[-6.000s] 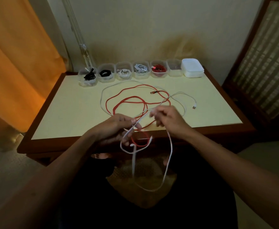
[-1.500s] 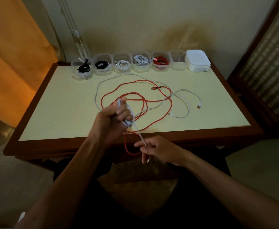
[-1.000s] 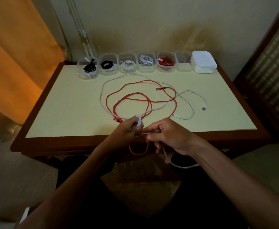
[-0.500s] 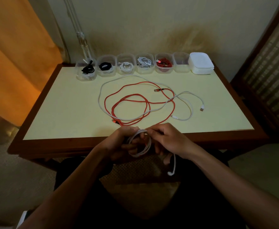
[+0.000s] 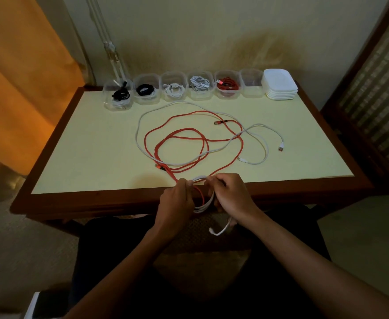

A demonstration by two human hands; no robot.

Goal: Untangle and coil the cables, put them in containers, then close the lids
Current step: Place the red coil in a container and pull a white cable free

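Both hands work just in front of the table's near edge. My left hand (image 5: 177,202) grips a small coil of white cable (image 5: 204,204), and my right hand (image 5: 230,196) pinches the same coil from the right. The cable's short loose end (image 5: 219,231) dangles below my right hand. A long red cable (image 5: 179,143) lies tangled with a second white cable (image 5: 256,143) on the table top; one red loop hangs over the near edge between my hands. Six clear containers stand along the far edge; the rightmost container (image 5: 251,85) is empty. White lids (image 5: 280,84) are stacked beside it.
The table (image 5: 78,143) has a pale yellow top and a dark wooden rim. An orange curtain (image 5: 21,72) hangs at the left. A wooden screen (image 5: 373,72) stands at the right. Five containers (image 5: 174,89) hold coiled black, white and red cables.
The long white cable that hung between my hands has been wound into a small coil. Its dangling end has grown shorter, and both hands now close together on the coil.
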